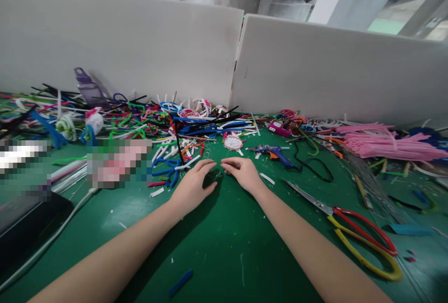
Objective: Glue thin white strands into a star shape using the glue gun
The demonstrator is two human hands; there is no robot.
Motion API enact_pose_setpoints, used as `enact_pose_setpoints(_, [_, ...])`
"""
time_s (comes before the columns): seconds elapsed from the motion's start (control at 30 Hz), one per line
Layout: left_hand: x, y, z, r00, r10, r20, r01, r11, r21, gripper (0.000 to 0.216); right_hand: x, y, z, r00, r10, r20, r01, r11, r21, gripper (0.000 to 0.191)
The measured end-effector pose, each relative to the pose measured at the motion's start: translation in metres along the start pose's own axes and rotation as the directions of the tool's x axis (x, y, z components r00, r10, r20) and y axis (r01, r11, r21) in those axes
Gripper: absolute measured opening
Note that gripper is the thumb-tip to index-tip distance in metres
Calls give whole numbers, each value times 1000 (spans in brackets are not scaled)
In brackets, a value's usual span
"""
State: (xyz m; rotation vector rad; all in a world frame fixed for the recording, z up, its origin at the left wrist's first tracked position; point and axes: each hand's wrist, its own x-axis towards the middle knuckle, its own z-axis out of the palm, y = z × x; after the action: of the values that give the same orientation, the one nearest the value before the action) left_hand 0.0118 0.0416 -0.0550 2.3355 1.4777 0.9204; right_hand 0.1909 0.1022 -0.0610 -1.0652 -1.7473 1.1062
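Over the green table, my left hand (194, 186) is open, its thumb apart from the curved fingers and nothing visible between them. Close by on the right, my right hand (243, 173) has its thumb and fingertips drawn together; whatever they pinch is too small to make out. Faint thin strands show around the fingertips. Just beyond my right hand lies a small round white piece with a pink-red rim (233, 142). A blue glue gun (276, 154) rests to its right. Cut pipe cleaner pieces, blue (170, 170) and white, lie beside my left fingers.
Scissors (329, 210) with red and yellow handles lie right of my right forearm. A pink pipe cleaner bundle (388, 143) is at far right. Loose pipe cleaners and a purple bottle (89, 89) line the white partition (140, 42). A white cable (52, 233) runs at left.
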Motion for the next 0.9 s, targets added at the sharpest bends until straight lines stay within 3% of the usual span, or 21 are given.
enact_pose_setpoints(0.3, [-2,-1,-1,1000,3,-2,-3,1000,0,41,-2,-3,-1,998,26,-58,-24,999,37,30])
enact_pose_setpoints(0.47, [-3,-2,-1,1000,4,3,-4,1000,6,40,-11,-9,0,981,38,-190,-31,999,37,29])
enact_pose_setpoints(0.63, [-4,-3,-1,1000,6,-3,-6,1000,-5,40,-17,-22,-6,910,-95,-403,30,986,-167,22])
enact_pose_setpoints(0.73, [-4,-3,-1,1000,16,-7,-16,1000,-15,40,-16,-32,-30,818,-230,-527,48,941,-335,21])
enact_pose_setpoints(0.8, [-4,-3,-2,1000,17,-4,-17,1000,-13,39,-15,-35,-56,781,-278,-558,-14,887,-461,23])
enact_pose_setpoints(0.83, [-5,-3,-2,1000,17,-2,-17,1000,-12,39,-15,-35,-70,775,-293,-561,-71,840,-537,25])
enact_pose_setpoints(0.9, [-5,-2,-3,1000,20,0,-20,1000,-13,39,-18,-30,-100,821,-257,-510,-217,686,-695,27])
